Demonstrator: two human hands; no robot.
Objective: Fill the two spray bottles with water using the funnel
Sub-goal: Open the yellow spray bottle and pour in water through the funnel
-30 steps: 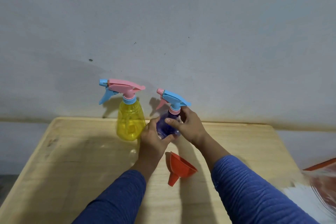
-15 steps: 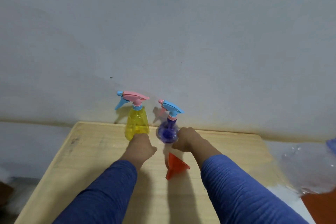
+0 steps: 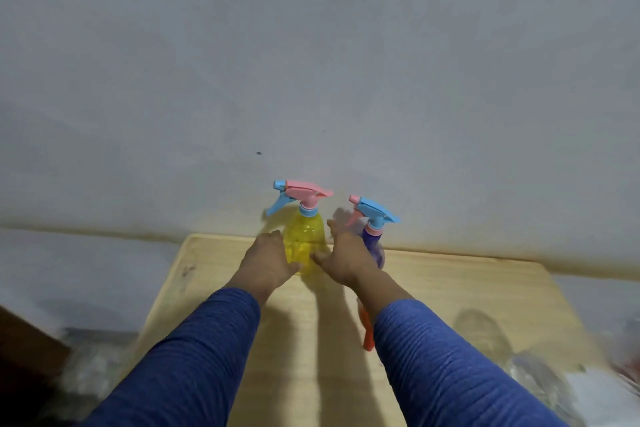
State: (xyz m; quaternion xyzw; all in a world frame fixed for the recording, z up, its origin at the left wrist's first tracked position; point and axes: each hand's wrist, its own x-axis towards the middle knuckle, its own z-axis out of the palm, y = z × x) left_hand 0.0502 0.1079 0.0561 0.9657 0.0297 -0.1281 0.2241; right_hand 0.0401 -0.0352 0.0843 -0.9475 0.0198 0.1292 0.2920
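Two spray bottles stand upright at the far edge of the table [image 3: 450, 288], frame center, against the wall [image 3: 311, 62]. I see the yellow bottle [image 3: 306, 241] between both hands: left hand [image 3: 268, 263] curls around its left side, thumb on the base. Right hand [image 3: 348, 258] touches its right side with fingers spread, not clenched. Purple bottle [image 3: 375, 246] sits just right of it, partly behind the right hand. Orange funnel [image 3: 367, 331] lies lower down, mostly hidden by the right sleeve [image 3: 450, 374].
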